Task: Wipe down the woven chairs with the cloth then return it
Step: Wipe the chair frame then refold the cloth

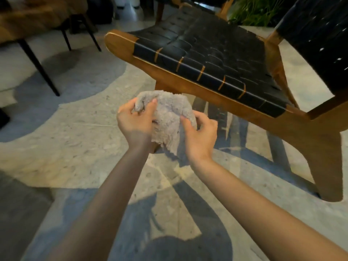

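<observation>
Holding a fluffy grey-beige cloth (169,117) bunched between both hands, you have it in the air in front of you, above the pale stone floor (75,147) with its broad blue-grey curved bands. Your left hand (135,121) grips the cloth's upper left fold, thumb and fingers curled into the pile. Your right hand (199,136) pinches its right edge, with the thumb lying on the fabric and the other fingers curled behind it. The two hands sit close together, with only the bundle between them, and a ragged corner hangs down below your palms.

Just beyond the cloth stands the low lounge chair with a brown wooden frame and a seat of woven black straps (207,61). The cloth is near the front rail of the seat but not touching it. The chair's black woven backrest (316,34) rises at the upper right. At the upper left you can see a piece of furniture on thin black metal legs (37,66), and green plant leaves (252,10) show behind the chair.
</observation>
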The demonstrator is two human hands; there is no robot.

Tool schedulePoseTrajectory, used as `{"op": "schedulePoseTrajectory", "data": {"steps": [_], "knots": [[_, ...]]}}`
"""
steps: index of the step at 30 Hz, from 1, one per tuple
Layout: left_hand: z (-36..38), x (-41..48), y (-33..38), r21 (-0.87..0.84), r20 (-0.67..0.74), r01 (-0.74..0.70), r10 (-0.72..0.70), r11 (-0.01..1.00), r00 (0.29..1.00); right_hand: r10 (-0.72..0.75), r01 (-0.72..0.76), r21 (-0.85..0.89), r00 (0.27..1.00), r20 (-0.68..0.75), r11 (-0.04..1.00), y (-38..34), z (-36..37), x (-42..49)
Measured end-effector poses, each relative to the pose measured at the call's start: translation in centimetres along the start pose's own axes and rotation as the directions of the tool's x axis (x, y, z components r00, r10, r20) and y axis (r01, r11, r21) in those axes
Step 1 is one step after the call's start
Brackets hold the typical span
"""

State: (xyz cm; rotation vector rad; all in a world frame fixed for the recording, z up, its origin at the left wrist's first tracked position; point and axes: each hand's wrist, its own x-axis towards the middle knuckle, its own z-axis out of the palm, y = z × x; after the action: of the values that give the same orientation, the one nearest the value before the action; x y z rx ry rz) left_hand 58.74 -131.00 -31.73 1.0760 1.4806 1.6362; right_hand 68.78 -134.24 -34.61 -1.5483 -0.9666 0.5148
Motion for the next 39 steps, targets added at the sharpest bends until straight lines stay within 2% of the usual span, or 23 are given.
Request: {"op": "schedulePoseTrajectory", "data": {"steps": [2,6,9,11,13,16,18,21,29,33,39], "knots": [[-0.6,1.9,0.4,0.07,-0.011,-0.022,0.023,0.997,1.0,0.049,-0.032,0.15,0.993,-0.111,0.988,-1.0,2.2,-0.1],[-0.3,4.0,0.9,0.01,0.036,-0.042,0.042,0.999,0.998,0.113,-0.013,0.359,0.959,-0.259,0.933,-2.3,4.9,0.0],[0.7,4.8,1.1,-0.068,0.051,-0.054,0.057,0.996,0.997,0.247,-0.082,0.49,0.927,-0.281,0.868,-2.8,5.8,1.1],[1.2,5.0,1.0,-0.162,0.035,-0.054,0.061,0.985,0.998,0.314,-0.133,0.532,0.912,-0.265,0.836,-2.6,5.9,1.5],[1.6,4.6,0.4,-0.207,0.075,-0.086,0.104,0.975,0.992,0.346,-0.167,0.553,0.908,-0.237,0.817,-2.4,6.0,1.6],[1.8,3.6,-0.8,-0.189,0.234,-0.12,0.164,0.975,0.958,0.263,-0.15,0.474,0.948,-0.182,0.868,-2.5,6.1,1.4],[1.9,3.4,-1.4,-0.169,0.347,-0.131,0.183,0.977,0.92,0.186,-0.128,0.437,0.978,-0.093,0.89,-2.7,6.0,1.3],[2.1,3.8,-1.3,-0.125,0.396,-0.159,0.196,0.979,0.897,0.075,-0.072,0.417,0.997,0.009,0.906,-2.6,5.7,1.5],[2.0,5.8,-4.1,-0.077,0.438,-0.295,0.298,0.952,0.848,-0.082,0.128,0.286,0.983,-0.166,0.95,0.0,7.5,2.7],[0.9,6.3,-8.6,0.014,0.464,-0.321,0.278,0.947,0.841,-0.048,0.061,0.188,0.996,-0.072,0.98,4.0,9.6,1.6],[-1.6,6.5,-16.5,0.179,0.487,-0.224,0.111,0.958,0.866,0.072,-0.067,-0.034,0.981,0.182,0.997,11.0,11.8,0.3]]}}
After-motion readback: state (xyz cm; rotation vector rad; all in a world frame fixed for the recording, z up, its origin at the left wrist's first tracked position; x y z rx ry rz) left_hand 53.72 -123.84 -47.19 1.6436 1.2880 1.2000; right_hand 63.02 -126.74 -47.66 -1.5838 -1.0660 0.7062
